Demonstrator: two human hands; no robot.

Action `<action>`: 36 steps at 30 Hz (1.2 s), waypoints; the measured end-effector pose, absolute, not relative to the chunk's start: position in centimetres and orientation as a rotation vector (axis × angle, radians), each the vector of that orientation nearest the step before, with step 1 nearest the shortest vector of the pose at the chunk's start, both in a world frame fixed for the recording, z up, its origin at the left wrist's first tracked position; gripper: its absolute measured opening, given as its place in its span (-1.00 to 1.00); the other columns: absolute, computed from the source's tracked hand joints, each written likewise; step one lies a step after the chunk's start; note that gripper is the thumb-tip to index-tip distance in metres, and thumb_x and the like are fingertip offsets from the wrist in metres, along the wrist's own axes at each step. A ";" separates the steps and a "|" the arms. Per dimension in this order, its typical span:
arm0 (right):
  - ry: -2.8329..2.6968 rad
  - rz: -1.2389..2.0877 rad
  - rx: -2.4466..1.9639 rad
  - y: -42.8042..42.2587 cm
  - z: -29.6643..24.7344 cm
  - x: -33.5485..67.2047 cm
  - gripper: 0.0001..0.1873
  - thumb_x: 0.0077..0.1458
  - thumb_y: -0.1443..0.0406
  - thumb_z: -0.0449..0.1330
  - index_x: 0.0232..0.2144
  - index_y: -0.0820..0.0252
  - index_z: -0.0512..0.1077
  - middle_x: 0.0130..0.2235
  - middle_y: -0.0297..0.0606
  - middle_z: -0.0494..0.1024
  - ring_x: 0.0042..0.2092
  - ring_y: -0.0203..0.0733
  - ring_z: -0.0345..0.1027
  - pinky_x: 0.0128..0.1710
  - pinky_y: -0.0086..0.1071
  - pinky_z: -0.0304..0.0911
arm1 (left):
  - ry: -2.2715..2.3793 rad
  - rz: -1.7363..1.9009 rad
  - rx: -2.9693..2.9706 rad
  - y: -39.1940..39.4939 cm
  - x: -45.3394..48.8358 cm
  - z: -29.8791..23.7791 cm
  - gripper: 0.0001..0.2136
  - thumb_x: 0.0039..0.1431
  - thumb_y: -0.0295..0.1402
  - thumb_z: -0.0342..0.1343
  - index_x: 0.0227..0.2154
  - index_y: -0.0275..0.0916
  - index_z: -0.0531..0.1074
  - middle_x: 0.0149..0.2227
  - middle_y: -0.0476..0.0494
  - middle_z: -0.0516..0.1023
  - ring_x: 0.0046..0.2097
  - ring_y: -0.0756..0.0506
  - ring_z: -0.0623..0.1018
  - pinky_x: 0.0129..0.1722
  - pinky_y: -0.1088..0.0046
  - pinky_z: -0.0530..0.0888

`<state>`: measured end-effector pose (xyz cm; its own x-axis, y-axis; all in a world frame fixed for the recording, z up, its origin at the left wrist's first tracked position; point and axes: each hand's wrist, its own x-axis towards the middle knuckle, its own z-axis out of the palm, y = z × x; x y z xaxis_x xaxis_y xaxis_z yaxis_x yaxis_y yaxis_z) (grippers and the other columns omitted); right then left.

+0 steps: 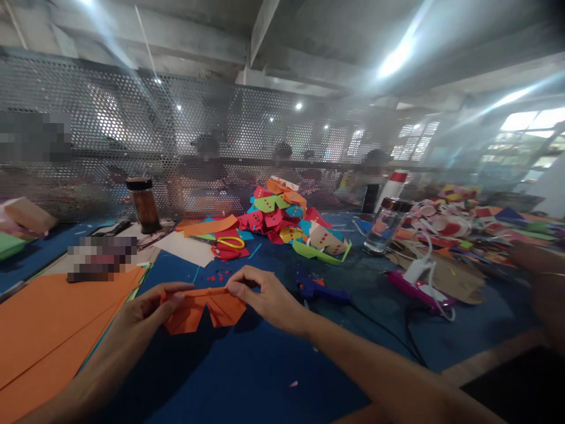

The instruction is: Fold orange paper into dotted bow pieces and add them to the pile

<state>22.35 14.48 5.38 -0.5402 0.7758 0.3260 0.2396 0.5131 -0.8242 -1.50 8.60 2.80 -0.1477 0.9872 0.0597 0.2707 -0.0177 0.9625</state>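
A folded orange paper piece (188,311), with a V-shaped notch in its lower edge, is held up over the blue tabletop. My left hand (152,309) pinches its left end between thumb and fingers. At the upper right edge, my right hand (260,294) pinches it the same way. Just beyond the paper lie scissors (229,242) with yellow and red handles, beside tiny red paper scraps (219,275). A blue glue gun (320,288) rests right of my right hand. Large orange sheets (66,330) are stacked at the left.
A heap of coloured folded papers (269,224) stands at the back. Right of it are a clear glass bottle (385,228) and a purple power strip (419,292) with cords. A dark-lidded jar (145,206) stands back left, before a perforated metal screen (212,118). Someone's blurred arm (545,288) is at far right.
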 end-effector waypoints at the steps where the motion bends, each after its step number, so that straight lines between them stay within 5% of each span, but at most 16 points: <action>1: -2.048 0.979 -0.833 14.5 5.4 22.4 -0.83 0.25 0.22 0.19 -0.30 0.18 0.52 -0.26 -0.27 0.57 -0.21 -0.22 0.42 -0.18 -0.37 0.29 | 1.513 1.210 1.359 8.6 -1.5 2.7 -0.55 0.06 0.09 0.21 -0.15 -0.15 0.58 -0.30 -0.08 0.71 -0.19 -0.23 0.67 -0.23 0.39 0.55; 26: -2.029 1.023 -0.843 15.0 5.1 22.6 -0.57 0.29 0.05 0.07 -0.51 0.19 0.42 -0.42 -0.26 0.51 -0.34 -0.23 0.37 -0.29 -0.35 0.19 | 1.431 1.146 1.363 7.8 -1.7 3.0 -0.63 0.13 0.04 0.19 -0.12 -0.06 0.57 -0.08 -0.02 0.67 0.02 -0.22 0.57 -0.01 0.40 0.44; 36: -2.007 1.081 -0.836 15.5 4.3 22.5 -0.45 0.31 -0.04 -0.02 -0.55 0.19 0.38 -0.48 -0.28 0.49 -0.42 -0.26 0.36 -0.32 -0.38 0.25 | 1.423 1.148 1.398 7.8 -1.5 2.9 -0.65 0.13 -0.01 0.19 -0.14 -0.10 0.59 -0.11 -0.08 0.68 -0.05 -0.22 0.59 -0.10 0.38 0.46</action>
